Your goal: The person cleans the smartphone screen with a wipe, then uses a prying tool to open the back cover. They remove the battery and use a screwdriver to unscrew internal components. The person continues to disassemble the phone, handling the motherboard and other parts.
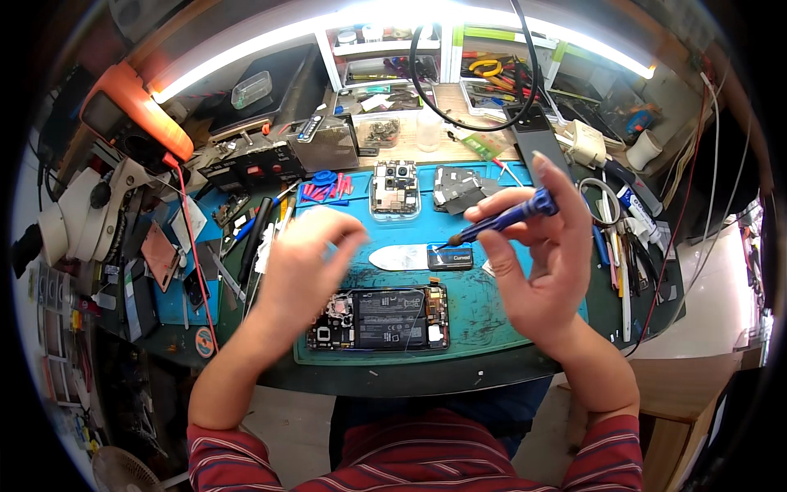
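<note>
In my raised right hand [545, 254] is a blue precision screwdriver [512, 217], its tip slanting down to the left above the dark handle of a flat metal pry tool [402, 257]. My left hand [307, 258] hovers over the upper left corner of an opened phone [389, 320]. Its fingers are curled in, slightly blurred, and I cannot make out anything between them. The phone lies lengthwise on the blue mat [492, 344], with its black battery and circuit boards exposed.
A clear tray with a phone board and cameras [395, 189] stands behind the pry tool. Dark cover pieces [459, 190] lie right of it. An orange multimeter [135, 115] stands far left with a red lead. A black cable loop [414, 74] hangs overhead; tools crowd both sides.
</note>
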{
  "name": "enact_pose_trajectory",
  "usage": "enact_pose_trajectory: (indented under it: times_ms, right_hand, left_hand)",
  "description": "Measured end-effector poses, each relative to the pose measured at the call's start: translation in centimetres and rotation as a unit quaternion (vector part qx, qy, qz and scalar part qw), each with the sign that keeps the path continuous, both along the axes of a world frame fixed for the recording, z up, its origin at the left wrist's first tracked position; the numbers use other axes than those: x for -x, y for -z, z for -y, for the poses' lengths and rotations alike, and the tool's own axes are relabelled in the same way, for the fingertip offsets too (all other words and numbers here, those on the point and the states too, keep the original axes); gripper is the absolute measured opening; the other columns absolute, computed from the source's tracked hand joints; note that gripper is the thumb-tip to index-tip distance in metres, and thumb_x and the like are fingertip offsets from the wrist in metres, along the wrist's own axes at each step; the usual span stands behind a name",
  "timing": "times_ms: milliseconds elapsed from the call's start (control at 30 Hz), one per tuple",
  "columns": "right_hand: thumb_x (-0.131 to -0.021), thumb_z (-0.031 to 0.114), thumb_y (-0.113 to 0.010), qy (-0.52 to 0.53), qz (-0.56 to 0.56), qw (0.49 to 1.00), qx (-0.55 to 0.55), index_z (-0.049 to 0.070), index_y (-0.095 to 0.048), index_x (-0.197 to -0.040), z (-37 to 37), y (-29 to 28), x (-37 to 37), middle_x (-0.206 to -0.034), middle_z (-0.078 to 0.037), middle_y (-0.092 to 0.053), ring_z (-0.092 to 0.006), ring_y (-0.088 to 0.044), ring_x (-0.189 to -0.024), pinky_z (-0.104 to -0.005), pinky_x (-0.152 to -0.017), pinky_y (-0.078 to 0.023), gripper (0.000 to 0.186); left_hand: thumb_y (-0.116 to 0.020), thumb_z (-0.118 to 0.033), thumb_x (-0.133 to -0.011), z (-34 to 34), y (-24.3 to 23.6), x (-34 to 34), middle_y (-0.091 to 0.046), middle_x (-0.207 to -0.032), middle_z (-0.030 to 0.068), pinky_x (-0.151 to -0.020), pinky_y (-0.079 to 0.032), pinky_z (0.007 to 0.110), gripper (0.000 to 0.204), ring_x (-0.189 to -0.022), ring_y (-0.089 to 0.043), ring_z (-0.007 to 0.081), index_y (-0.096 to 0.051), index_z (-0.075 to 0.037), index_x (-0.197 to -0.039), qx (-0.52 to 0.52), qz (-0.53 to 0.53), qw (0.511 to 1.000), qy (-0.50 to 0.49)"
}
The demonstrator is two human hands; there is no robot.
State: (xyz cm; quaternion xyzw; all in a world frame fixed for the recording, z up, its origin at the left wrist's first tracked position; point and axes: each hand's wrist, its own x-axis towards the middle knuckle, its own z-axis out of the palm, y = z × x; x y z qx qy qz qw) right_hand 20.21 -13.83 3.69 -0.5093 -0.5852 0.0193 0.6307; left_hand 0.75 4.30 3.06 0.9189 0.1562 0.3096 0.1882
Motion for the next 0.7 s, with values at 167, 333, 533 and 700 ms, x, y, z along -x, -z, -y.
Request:
enact_pose_trajectory:
  times_ms: [167, 333, 533, 700]
  right_hand:
    - [-0.095, -0.003, -0.068, 0.063, 0.004, 0.998, -0.021, -0.001, -0.037, -0.154, -0.1, -0.4, -1.1, -0.114, -0.014, -0.067, -0.0177, -0.071, -0.098, -0.0299, -0.08, -0.061, 0.067]
    - [-0.091, 0.002, -0.071, 0.17, 0.096, 0.97, 0.146, 0.006, -0.048, -0.149, 1.5, -2.0, -2.0, -0.101, -0.011, -0.07, -0.0208, -0.07, -0.091, -0.035, -0.079, -0.058, 0.062]
    - [-0.084, 0.002, -0.073, 0.211, 0.27, 0.888, 0.308, 0.003, -0.068, -0.119, 6.0, -1.1, -4.0, -0.1, -0.011, -0.067, -0.0311, -0.065, -0.095, -0.042, -0.084, -0.053, 0.035]
    - [-0.082, 0.008, -0.078, 0.224, 0.306, 0.852, 0.361, 0.003, -0.071, -0.113, 7.7, 0.6, -4.8, -0.101, -0.009, -0.067, -0.03, -0.065, -0.095, -0.0403, -0.083, -0.053, 0.032]
  left_hand:
    - [-0.076, -0.001, -0.088, -2.6, 0.5, 1.8, -0.071, -0.09, 0.0068, -0.067, -0.052, 0.03, 0.01, -0.077, -0.065, 0.0167, -0.073, -0.002, -0.097, 0.05, -0.062, 0.996, -0.029]
    - [-0.076, -0.002, -0.087, -1.7, 2.0, 1.3, -0.071, -0.093, 0.0102, -0.073, -0.055, 0.035, 0.011, -0.084, -0.07, 0.0256, -0.074, 0.0, -0.097, -0.009, -0.079, 0.997, -0.003]
    - [-0.075, -0.004, -0.087, -1.5, 2.2, 1.5, -0.071, -0.094, 0.0103, -0.078, -0.056, 0.038, 0.01, -0.089, -0.069, 0.0292, -0.076, -0.002, -0.097, -0.01, -0.076, 0.997, -0.005]
    - [-0.075, -0.005, -0.087, 1.1, -0.1, 1.4, -0.071, -0.099, 0.0118, -0.081, -0.055, 0.04, 0.022, -0.092, -0.068, 0.031, -0.072, -0.004, -0.109, -0.041, -0.048, 0.998, 0.024]
